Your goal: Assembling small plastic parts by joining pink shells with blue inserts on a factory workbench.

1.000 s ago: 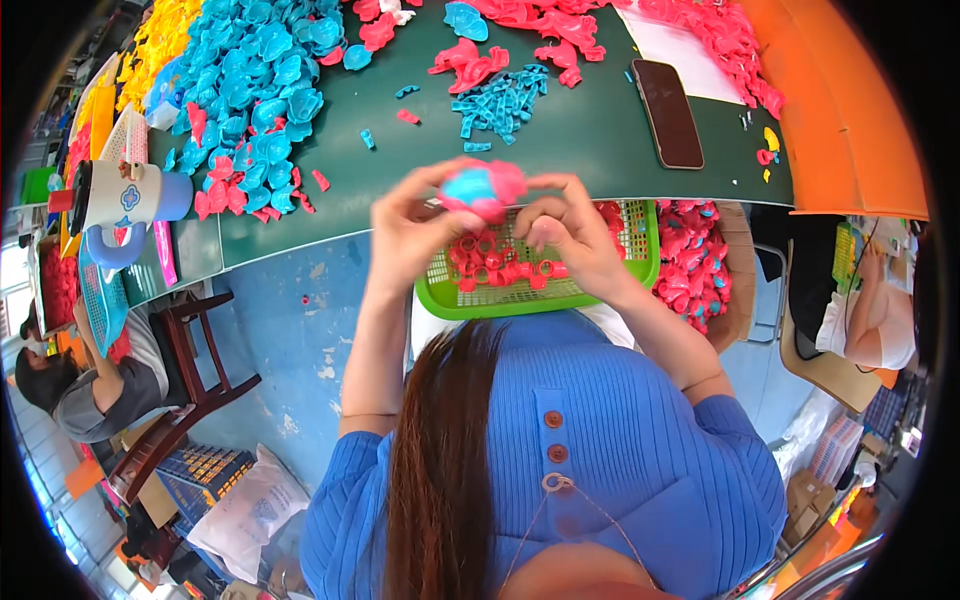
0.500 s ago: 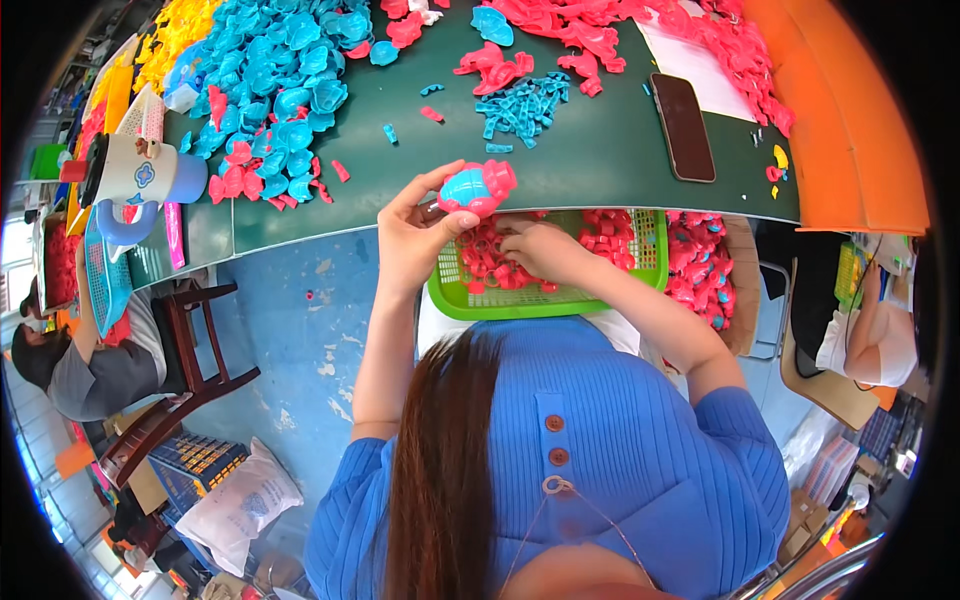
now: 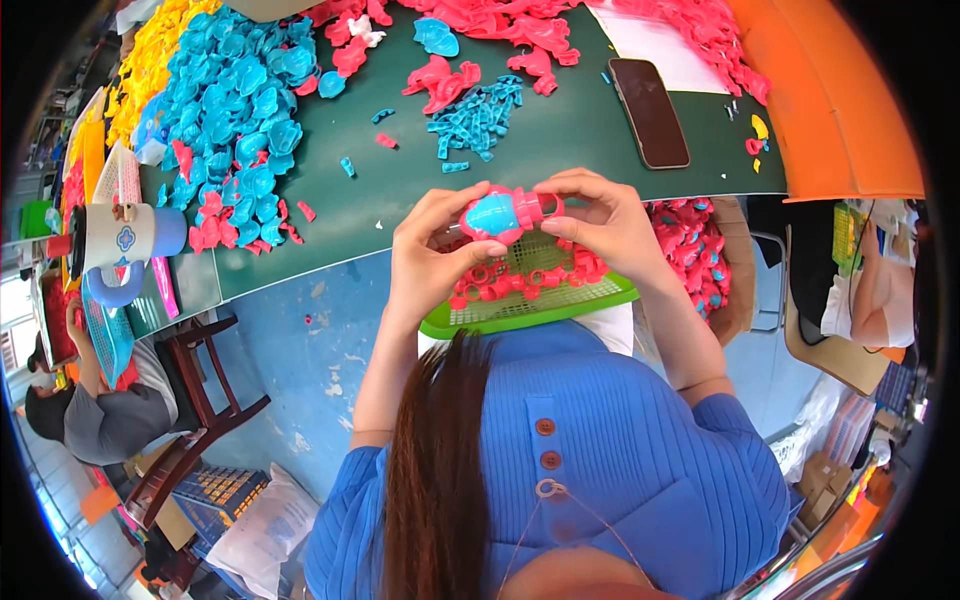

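Note:
My left hand (image 3: 425,250) grips a rounded plastic toy part (image 3: 492,216), pink with a light-blue shell, between thumb and fingers. From the other side, my right hand (image 3: 615,225) pinches a small pink ring piece (image 3: 551,205) against the toy's narrow pink end. Whether the ring is seated on that end or only touching, I cannot tell. Both hands are held over a green basket (image 3: 545,318) on my lap, at the table's front edge. Loose pink ring pieces (image 3: 515,288) lie in the basket.
On the green table (image 3: 345,215) lie a heap of blue shells (image 3: 235,110), small blue pieces (image 3: 475,122), pink parts (image 3: 440,82) and a phone (image 3: 650,115). A white-and-blue cup (image 3: 130,242) stands left. Right of the basket, a carton holds pink-and-blue pieces (image 3: 690,260).
My right hand has come up out of the basket with a pink ring piece and met the toy part. My left hand has turned the toy's narrow end toward the right.

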`<state>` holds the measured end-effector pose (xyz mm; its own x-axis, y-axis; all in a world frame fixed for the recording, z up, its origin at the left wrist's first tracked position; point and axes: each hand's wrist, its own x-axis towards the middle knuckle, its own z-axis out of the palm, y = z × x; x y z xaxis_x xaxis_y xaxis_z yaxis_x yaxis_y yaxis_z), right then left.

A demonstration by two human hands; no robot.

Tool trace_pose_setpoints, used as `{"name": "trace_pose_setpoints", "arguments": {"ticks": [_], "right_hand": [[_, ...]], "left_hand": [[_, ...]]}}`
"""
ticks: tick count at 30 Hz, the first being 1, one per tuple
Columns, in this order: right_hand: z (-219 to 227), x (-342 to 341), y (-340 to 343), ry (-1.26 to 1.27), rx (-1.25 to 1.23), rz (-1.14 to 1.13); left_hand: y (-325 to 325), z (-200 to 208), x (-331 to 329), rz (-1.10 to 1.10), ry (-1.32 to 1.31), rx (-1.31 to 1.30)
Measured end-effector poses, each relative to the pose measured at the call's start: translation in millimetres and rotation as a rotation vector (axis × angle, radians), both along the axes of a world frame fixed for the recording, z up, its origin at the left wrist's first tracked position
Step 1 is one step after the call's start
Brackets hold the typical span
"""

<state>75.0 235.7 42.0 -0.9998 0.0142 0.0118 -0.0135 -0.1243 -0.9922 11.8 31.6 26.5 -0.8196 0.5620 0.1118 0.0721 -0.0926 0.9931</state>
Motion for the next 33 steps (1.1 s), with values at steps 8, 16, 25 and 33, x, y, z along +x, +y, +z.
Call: {"name": "trace_pose_setpoints", "arguments": {"ticks": [8, 16, 25, 33], "right_hand": [[-5.3, 0.7, 11.5, -0.068, -0.169, -0.023], [-2.9, 3.7, 23.4, -0.065, -0.095, 0.013], [-24.7, 14.8, 27.9, 0.086, -0.019, -0.026], [-24.8, 46.9, 20.4, 0.122, 0.482, -0.382]], "left_hand": [[10.2, 6.9, 1.1, -0.012, 0.019, -0.063], [17.1, 10.0, 3.9, -0.066, 0.018, -0.124], [32.4, 1.3, 13.0, -0.116, -0.141, -0.047], [79.8, -11.0, 41.7, -0.172, -0.256, 0.084]]}}
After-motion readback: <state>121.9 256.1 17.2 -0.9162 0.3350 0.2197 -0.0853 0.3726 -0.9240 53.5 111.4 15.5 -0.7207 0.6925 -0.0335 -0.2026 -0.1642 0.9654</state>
